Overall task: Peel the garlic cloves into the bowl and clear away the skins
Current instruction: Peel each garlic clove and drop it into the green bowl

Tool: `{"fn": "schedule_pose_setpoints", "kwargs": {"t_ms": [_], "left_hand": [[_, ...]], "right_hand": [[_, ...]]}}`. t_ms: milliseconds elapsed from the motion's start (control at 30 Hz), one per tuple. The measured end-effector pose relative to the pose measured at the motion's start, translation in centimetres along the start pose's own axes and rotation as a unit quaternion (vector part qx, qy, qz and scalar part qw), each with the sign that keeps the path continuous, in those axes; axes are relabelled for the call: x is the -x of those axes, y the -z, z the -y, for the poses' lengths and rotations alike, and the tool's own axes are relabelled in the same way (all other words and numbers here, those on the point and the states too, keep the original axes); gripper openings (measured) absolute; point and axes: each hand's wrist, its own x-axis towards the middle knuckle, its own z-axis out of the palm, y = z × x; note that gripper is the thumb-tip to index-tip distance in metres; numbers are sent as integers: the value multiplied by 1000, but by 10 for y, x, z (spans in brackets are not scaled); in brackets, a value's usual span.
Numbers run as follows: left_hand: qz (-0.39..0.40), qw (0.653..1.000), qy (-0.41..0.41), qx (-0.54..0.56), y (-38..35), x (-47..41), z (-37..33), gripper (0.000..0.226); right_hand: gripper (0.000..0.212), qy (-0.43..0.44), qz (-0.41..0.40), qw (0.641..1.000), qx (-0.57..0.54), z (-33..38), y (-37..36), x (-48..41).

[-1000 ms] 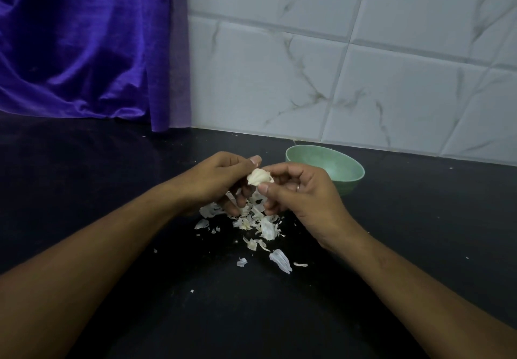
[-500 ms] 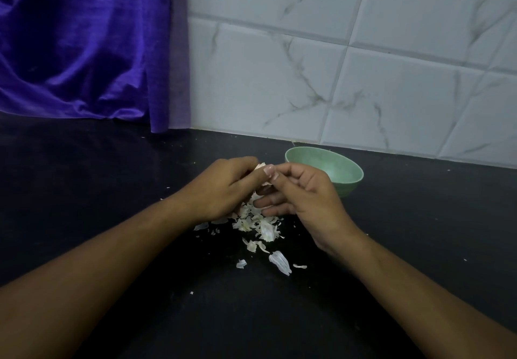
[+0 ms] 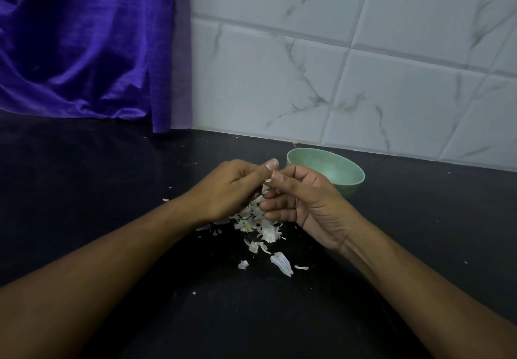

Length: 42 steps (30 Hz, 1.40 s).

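Observation:
My left hand [image 3: 232, 190] and my right hand [image 3: 305, 202] meet above the dark counter, fingertips together. Both pinch a garlic clove [image 3: 267, 187], of which only a pale sliver shows between the fingers. A heap of white garlic skins [image 3: 260, 224] lies on the counter right under the hands, with loose pieces trailing toward me. The pale green bowl [image 3: 349, 171] stands just behind my right hand; what I can see of its inside holds nothing.
The black counter [image 3: 112, 190] runs left and right. A white marble-tiled wall [image 3: 335, 78] rises behind the bowl. A purple cloth [image 3: 84, 50] hangs at the back left, down to the counter. Small skin flecks dot the surface.
The clove, plainly visible a second ago, is now almost hidden between the fingertips. My hands have closed in on each other, and the right hand has turned palm-up slightly.

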Motion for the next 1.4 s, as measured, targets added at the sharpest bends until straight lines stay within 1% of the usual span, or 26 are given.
{"fn": "schedule_pose_setpoints", "kwargs": {"t_ms": [100, 200, 367, 433, 500, 567, 633, 700, 767, 867, 967, 1067, 1233, 1400], "left_hand": [[-16, 1000, -6, 10, -1, 0, -1, 66], [-35, 999, -18, -14, -1, 1, 0, 65], [-44, 999, 7, 2, -8, 2, -1, 70], [-51, 998, 26, 33, -10, 1, -1, 69], [-62, 996, 47, 39, -10, 1, 0, 71], [-64, 996, 55, 1, -10, 1, 0, 73], [-64, 996, 49, -50, -10, 2, -1, 67], [-76, 994, 46, -71, -11, 2, 0, 60], [-85, 993, 23, -84, -11, 2, 3, 62], [-53, 994, -9, -91, -8, 1, 6, 65], [-17, 997, -3, -79, -5, 1, 6, 66], [6, 998, 6, -62, -3, 0, 6, 68], [43, 998, 16, -34, 1, 1, 4, 52], [100, 994, 43, -9, 6, 2, 8, 48]], "right_hand": [[21, -19, 10, 999, -36, 2, -1, 1], [22, -32, 12, 999, -25, 2, -1, 1], [25, -27, 1, 1000, 14, 1, 0, -1], [24, -18, -1, 1000, 19, 1, 0, -1], [22, 2, -9, 999, 35, 0, -1, -2], [20, 31, -27, 997, 59, -2, -2, -2], [17, 60, -43, 994, 83, -4, -1, -2], [13, 73, -57, 991, 94, -6, -2, -2], [13, 80, -75, 989, 100, -6, -3, -3], [16, 84, -93, 990, 72, -6, -2, -3], [24, 77, -88, 992, 46, -7, 0, -4], [24, 70, -79, 994, 21, -8, 2, -4], [20, 58, -69, 996, 13, -11, 5, -5], [17, 37, -61, 997, 22, -15, 8, -6]]}}
